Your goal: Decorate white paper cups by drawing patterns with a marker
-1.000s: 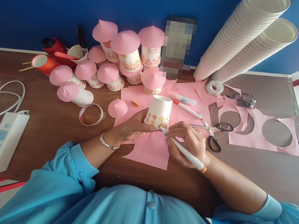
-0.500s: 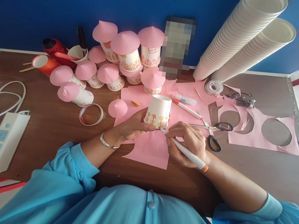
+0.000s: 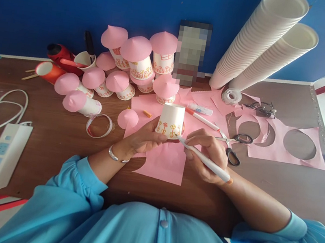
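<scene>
A white paper cup (image 3: 172, 117) is upside down above pink paper, with orange and yellow flowers drawn round its lower edge. My left hand (image 3: 147, 139) grips it low on the left side. Pinched in my right hand (image 3: 208, 155) is a white marker (image 3: 211, 165) with an orange end; its tip is at the cup's lower right edge. Just behind the cup, a decorated cup with a pink cone roof (image 3: 166, 86) stands among several similar ones. Another white-and-orange marker (image 3: 204, 120) lies on the pink paper (image 3: 168, 165).
Black-handled scissors (image 3: 233, 156), a tape roll (image 3: 232, 96) and cut pink sheets (image 3: 288, 143) lie to the right. Tall stacks of cups (image 3: 261, 34) lean on the blue wall. At left are a power strip (image 3: 9, 154) and a white ring (image 3: 99, 125).
The cup has turned slightly in my left hand, its flowers shifting left. My right hand has moved a little right, and the marker tip is now slightly higher on the cup's edge.
</scene>
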{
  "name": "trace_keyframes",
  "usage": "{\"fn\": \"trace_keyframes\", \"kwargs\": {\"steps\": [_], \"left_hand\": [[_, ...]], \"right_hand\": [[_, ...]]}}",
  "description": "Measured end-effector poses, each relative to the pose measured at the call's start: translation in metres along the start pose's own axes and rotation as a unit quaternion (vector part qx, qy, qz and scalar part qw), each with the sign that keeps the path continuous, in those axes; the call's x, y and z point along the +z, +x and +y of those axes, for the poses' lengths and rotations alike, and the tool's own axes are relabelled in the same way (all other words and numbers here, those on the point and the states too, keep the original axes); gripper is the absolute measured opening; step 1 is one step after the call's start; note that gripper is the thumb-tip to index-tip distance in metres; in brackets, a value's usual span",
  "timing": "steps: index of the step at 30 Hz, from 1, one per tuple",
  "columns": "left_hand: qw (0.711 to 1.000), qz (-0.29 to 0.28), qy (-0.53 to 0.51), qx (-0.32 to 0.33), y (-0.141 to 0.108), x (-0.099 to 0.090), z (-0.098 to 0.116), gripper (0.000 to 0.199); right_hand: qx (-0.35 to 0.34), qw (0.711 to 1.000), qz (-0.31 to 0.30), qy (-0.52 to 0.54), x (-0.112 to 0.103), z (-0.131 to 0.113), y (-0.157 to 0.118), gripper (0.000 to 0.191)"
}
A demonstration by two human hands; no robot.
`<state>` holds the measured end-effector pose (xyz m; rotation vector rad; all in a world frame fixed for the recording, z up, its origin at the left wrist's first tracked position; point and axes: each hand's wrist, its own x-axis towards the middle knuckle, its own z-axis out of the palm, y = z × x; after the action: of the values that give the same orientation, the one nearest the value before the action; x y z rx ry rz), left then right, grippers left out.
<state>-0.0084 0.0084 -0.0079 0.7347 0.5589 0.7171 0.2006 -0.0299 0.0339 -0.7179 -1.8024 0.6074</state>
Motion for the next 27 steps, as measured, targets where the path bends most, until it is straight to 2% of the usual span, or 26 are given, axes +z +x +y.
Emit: {"fn": "trace_keyframes", "kwargs": {"steps": [4, 8, 18, 22, 27], "left_hand": [[1.0, -0.018, -0.005, -0.023, 0.0, 0.003, 0.003, 0.048], [0.999, -0.028, -0.025, -0.019, 0.001, 0.002, 0.002, 0.044], [1.0, 0.012, 0.022, -0.012, 0.0, -0.007, -0.007, 0.055], [1.0, 0.004, 0.016, -0.01, 0.001, -0.006, -0.006, 0.054], [1.0, -0.006, 0.008, 0.011, 0.002, -0.008, -0.006, 0.042]], "right_hand": [[0.017, 0.999, 0.0, 0.044, 0.002, 0.002, -0.003, 0.016], [0.026, 0.998, -0.01, 0.057, 0.003, 0.003, -0.005, 0.016], [0.008, 0.998, -0.029, 0.06, 0.006, 0.004, -0.005, 0.02], [-0.01, 0.999, -0.027, 0.022, 0.004, 0.001, -0.003, 0.018], [-0.052, 0.996, -0.031, -0.059, 0.003, -0.002, -0.003, 0.015]]}}
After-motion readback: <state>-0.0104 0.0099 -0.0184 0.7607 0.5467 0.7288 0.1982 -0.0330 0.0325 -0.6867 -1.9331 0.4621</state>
